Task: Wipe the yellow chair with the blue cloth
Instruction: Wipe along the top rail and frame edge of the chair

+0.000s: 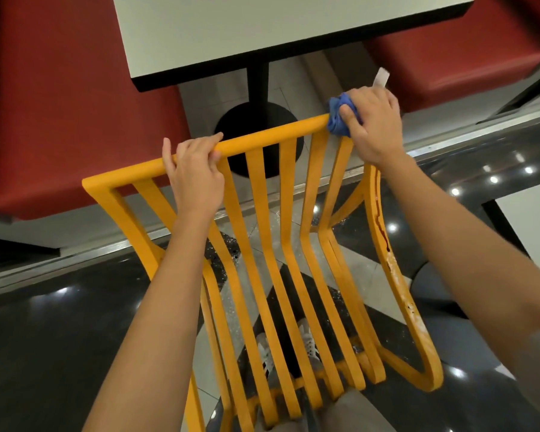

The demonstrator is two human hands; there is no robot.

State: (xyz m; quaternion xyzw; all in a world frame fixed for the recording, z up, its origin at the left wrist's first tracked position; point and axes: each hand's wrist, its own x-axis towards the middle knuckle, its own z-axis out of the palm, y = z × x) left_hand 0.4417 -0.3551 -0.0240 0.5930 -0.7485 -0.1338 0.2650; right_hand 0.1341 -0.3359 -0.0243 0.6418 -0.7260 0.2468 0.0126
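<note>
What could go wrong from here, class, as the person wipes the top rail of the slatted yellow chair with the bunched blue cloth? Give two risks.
1. The right hand presses the bunched blue cloth only at the rail's right end, so the dark red streak and whitish marks down the right frame may be missed.
2. The slatted yellow chair appears tilted, steadied only by the left hand; a hard wipe might shift it.

- Open gaps between the slats of the yellow chair [256, 194], wider near the top rail, pinched narrow lower down.
- Top rail blocked by both hands: left hand [195, 173] left of centre, right hand [371, 123] with blue cloth [339, 120] at the right corner.
- Free rail between them.
- Beyond the rail, table [262, 35] and black pedestal [258, 82] close behind.
- Red seats [75, 104] to either side.
</note>
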